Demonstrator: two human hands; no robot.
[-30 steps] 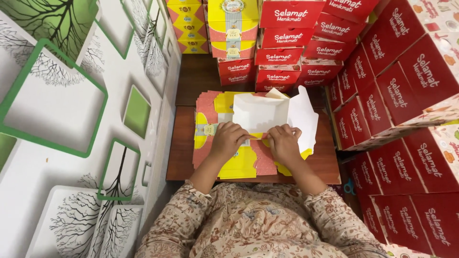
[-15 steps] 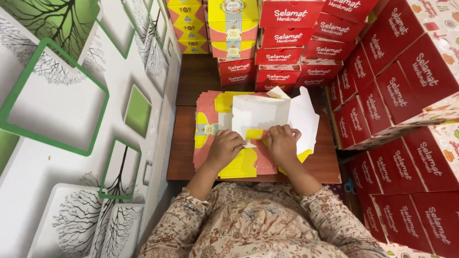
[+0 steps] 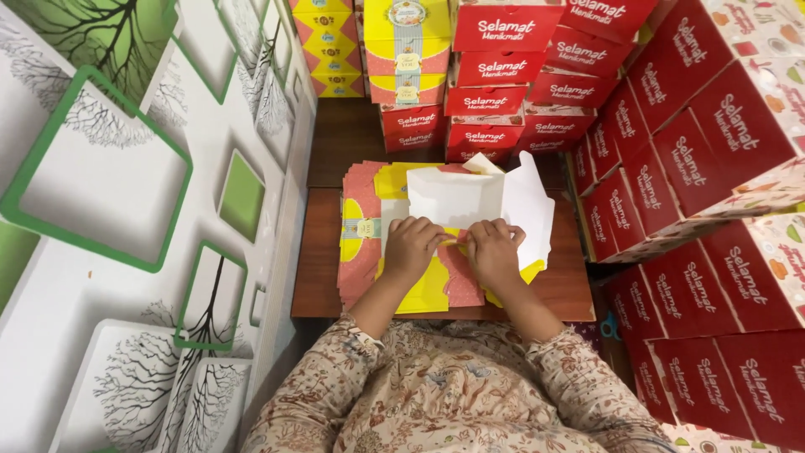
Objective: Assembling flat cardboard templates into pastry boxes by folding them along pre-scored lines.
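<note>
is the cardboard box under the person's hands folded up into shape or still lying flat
Partly folded. The box blank shows its white inside with panels and flaps raised, while the left hand and right hand press its near edge onto the flat stack.

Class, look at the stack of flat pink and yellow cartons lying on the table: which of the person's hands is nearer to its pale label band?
Left. The left hand rests just right of the label band; the right hand lies farther right, on the white carton.

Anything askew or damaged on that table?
No damage shows. The flat carton stack is slightly fanned, edges uneven. Both hands, left hand and right hand, press the half-folded white carton on top.
</note>
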